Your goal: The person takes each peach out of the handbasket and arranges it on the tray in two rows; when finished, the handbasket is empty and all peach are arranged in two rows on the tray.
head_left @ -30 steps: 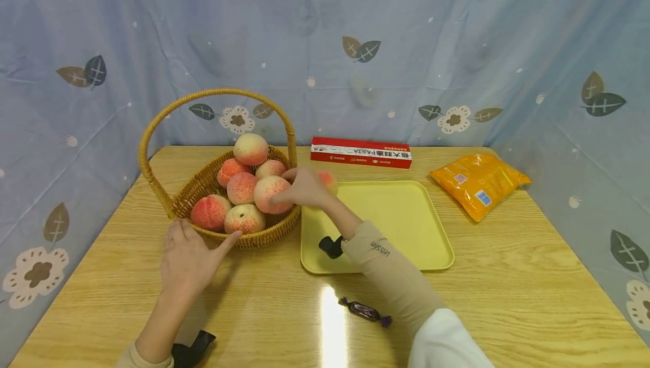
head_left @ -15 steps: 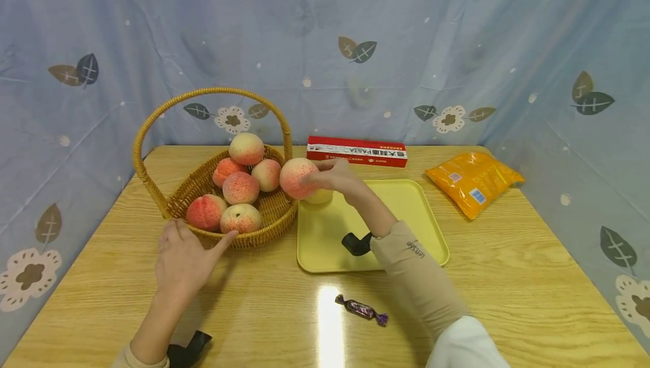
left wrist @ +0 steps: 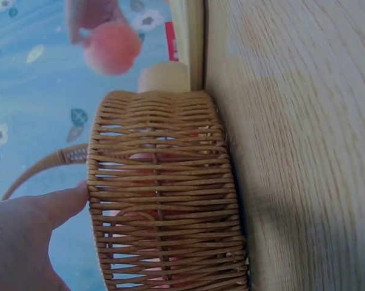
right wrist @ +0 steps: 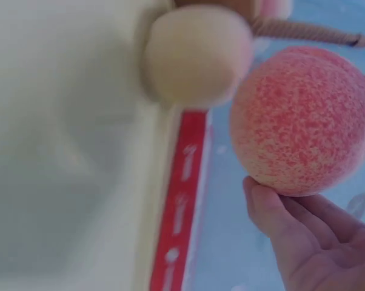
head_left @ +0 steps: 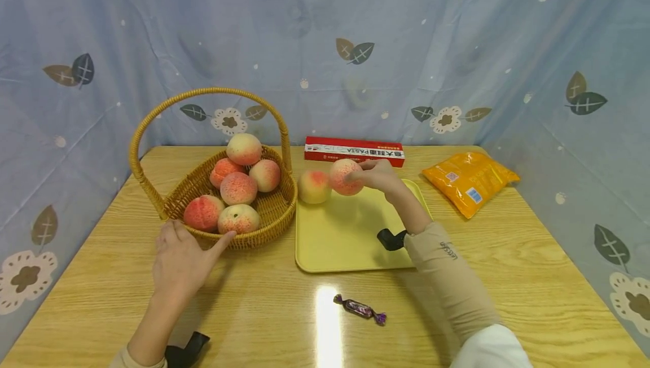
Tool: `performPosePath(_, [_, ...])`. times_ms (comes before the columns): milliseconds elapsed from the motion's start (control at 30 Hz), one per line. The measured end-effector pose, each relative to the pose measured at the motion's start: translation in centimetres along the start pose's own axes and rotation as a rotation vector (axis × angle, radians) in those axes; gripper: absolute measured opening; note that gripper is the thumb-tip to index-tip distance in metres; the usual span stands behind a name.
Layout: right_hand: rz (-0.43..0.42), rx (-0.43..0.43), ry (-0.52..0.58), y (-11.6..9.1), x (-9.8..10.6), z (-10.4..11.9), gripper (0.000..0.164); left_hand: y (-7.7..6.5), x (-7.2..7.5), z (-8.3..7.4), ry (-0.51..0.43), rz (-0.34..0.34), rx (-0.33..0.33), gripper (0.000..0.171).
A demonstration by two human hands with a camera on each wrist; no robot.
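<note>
A wicker basket (head_left: 260, 237) with a tall hoop handle holds several pink and cream peaches (head_left: 238, 188). At its near left rim rests my left hand (head_left: 181, 263), the thumb stretched along the edge; the left wrist view shows the thumb touching the rim, and the other fingertips are hard to make out. My right hand (head_left: 382, 177) grips one speckled pink peach (head_left: 346, 177) between thumb and fingers, raised above the yellow tray (head_left: 335, 244). In the right wrist view that held peach (right wrist: 301, 121) fills much of the right side. Another peach (head_left: 313, 187) sits at the tray's back left corner.
Behind the tray lies a red pasta box (head_left: 354, 150). An orange packet (head_left: 469, 183) is on the right, a purple wrapped candy (head_left: 359, 308) in front of the tray. The basket handle (head_left: 210, 91) arches high; a blue patterned curtain (head_left: 431, 35) surrounds the table (head_left: 264, 317).
My right hand has lifted the peach from the basket and carried it right, over the tray. One peach inside the basket has shifted slightly. My left hand has stayed at the rim.
</note>
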State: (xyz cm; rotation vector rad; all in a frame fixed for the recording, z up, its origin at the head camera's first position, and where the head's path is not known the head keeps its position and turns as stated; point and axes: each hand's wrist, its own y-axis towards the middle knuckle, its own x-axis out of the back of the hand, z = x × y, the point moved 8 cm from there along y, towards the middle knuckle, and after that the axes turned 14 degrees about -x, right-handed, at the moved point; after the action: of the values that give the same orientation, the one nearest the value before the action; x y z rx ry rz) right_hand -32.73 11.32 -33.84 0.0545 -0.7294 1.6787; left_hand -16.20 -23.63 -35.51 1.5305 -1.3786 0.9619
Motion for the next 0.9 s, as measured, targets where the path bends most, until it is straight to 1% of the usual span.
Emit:
performPosePath(133, [-0.003,-0.027,-0.125,1.1,0.2,-1.5,0.062,0.0,0.2,0.0,0.009,-0.008,-0.01,0.122])
performPosePath(233, [0.002,-0.039,-0.209,1.7,0.0,-2.5,0.063,0.0,0.1,0.0,0.015,0.002,-0.011,0.122])
performPosePath(300, [-0.008,-0.035,-0.244,1.9,-0.1,-2.8,0.058,0.0,0.1,-0.1,0.017,0.007,-0.011,0.123])
performPosePath(400, [-0.061,-0.01,-0.287,2.0,-0.1,-3.0,0.051,0.0,0.0,-0.1,0.014,0.014,-0.006,0.123])
performPosePath(533, [-0.156,0.087,-0.311,1.8,0.0,-2.7,0.05,0.0,-0.1,0.0,0.007,0.02,0.004,0.123])
performPosePath(633, [-0.19,0.215,-0.327,1.3,0.0,-2.2,0.049,0.0,-0.1,0.0,0.005,0.012,0.001,0.123])
performPosePath(767, [-0.181,0.375,-0.368,0.5,-0.3,-1.7,0.044,0.1,0.0,0.0,0.003,0.007,0.004,0.123])
performPosePath(833, [-0.171,0.418,-0.386,0.2,-0.5,-1.7,0.048,0.1,0.0,0.0,0.006,0.005,0.003,0.123])
performPosePath(900, [-0.157,0.425,-0.393,0.2,-0.6,-1.9,0.055,0.0,0.0,-0.1,0.007,0.0,-0.001,0.123])
